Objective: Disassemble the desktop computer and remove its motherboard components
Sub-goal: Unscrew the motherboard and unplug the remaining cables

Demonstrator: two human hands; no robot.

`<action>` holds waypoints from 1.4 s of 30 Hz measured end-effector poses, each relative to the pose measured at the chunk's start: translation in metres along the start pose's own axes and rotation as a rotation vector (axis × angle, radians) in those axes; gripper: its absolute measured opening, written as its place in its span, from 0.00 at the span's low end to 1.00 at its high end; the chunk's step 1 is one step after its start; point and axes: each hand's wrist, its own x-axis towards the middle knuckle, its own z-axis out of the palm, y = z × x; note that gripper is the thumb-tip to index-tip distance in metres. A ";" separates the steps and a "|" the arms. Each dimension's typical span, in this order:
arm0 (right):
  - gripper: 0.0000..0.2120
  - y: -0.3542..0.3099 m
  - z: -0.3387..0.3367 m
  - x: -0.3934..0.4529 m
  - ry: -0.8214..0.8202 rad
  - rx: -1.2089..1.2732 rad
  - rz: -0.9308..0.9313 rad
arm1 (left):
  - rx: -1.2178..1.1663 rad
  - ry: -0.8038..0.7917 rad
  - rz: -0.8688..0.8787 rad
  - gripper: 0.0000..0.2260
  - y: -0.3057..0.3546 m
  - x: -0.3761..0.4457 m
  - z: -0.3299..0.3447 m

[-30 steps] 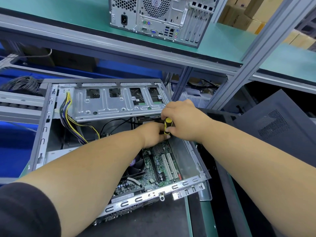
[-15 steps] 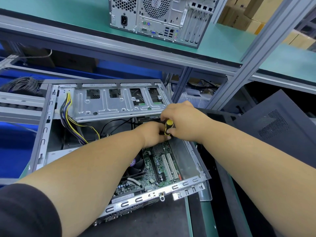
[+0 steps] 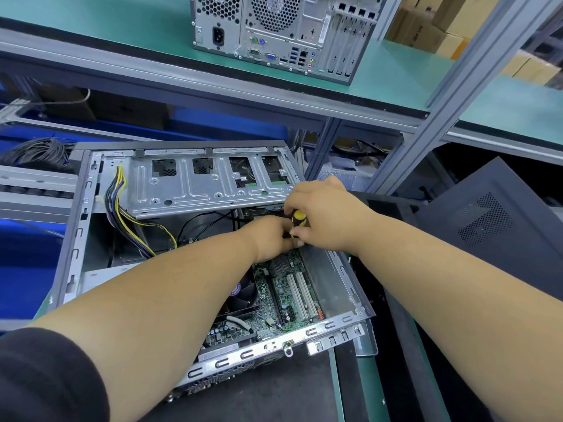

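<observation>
An open desktop case [image 3: 76,233] lies on its side on the bench. Its green motherboard [image 3: 283,287] shows at the bottom, with white slots and a black fan [image 3: 243,295]. A metal drive cage [image 3: 195,187] spans the top. My right hand [image 3: 329,214] grips a yellow and black screwdriver [image 3: 299,220] held upright over the board's far right corner. My left hand [image 3: 269,237] sits curled at the screwdriver's lower part, its fingertips hidden. The tip of the tool is hidden.
A bundle of yellow and black wires [image 3: 122,214] hangs at the case's left. A second computer tower [image 3: 283,32] stands on the green shelf above. A dark side panel [image 3: 487,226] leans at the right. Grey frame posts [image 3: 432,111] rise behind.
Both hands stay at the same corner of the board. The screwdriver handle has shifted only slightly.
</observation>
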 end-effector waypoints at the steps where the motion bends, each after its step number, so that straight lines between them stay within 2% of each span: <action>1: 0.14 0.000 0.001 -0.001 0.012 0.003 0.021 | 0.006 -0.004 0.001 0.07 0.000 0.000 0.000; 6: 0.10 -0.001 0.002 0.005 -0.054 0.019 0.066 | 0.021 -0.018 -0.020 0.15 0.001 0.000 0.000; 8: 0.16 -0.001 0.001 0.004 -0.074 -0.011 0.050 | 0.035 -0.030 -0.009 0.14 0.000 0.001 0.001; 11: 0.23 0.001 -0.001 0.004 -0.082 0.001 0.026 | 0.061 -0.015 0.017 0.07 0.001 0.001 0.001; 14: 0.15 0.003 0.000 0.003 -0.032 -0.005 0.024 | 0.038 0.000 0.007 0.08 0.001 0.002 0.001; 16: 0.15 0.003 0.002 0.003 0.013 -0.079 0.053 | 0.041 0.004 -0.005 0.11 0.001 0.002 0.000; 17: 0.16 0.003 0.003 0.003 0.006 -0.101 0.068 | 0.052 0.000 -0.007 0.12 0.001 0.001 0.000; 20: 0.09 0.000 0.004 0.003 -0.021 -0.029 0.085 | 0.045 -0.016 -0.010 0.13 0.001 0.001 0.000; 23: 0.15 -0.002 -0.001 0.004 -0.058 -0.025 0.079 | 0.041 -0.023 -0.002 0.13 0.001 0.001 -0.001; 25: 0.21 -0.005 -0.005 0.004 -0.109 -0.038 0.027 | 0.037 -0.023 0.002 0.12 0.001 0.000 0.000; 27: 0.23 -0.006 -0.007 0.003 -0.121 -0.032 -0.024 | 0.035 -0.021 -0.003 0.12 0.002 0.000 0.001; 30: 0.14 -0.002 -0.003 0.001 -0.046 -0.023 -0.007 | 0.039 -0.011 -0.003 0.08 0.001 0.002 0.001; 33: 0.16 -0.002 0.002 0.003 -0.042 -0.029 0.059 | 0.037 -0.012 0.012 0.06 0.001 0.004 -0.001; 36: 0.11 -0.004 0.004 0.005 -0.067 -0.060 0.052 | 0.011 -0.031 0.000 0.13 0.000 0.003 0.000; 39: 0.06 -0.003 0.005 0.005 -0.060 -0.021 0.034 | -0.017 -0.045 -0.004 0.12 -0.002 0.004 0.001; 42: 0.15 -0.002 0.001 0.005 -0.079 0.014 0.006 | 0.034 -0.046 0.003 0.10 -0.003 0.006 0.002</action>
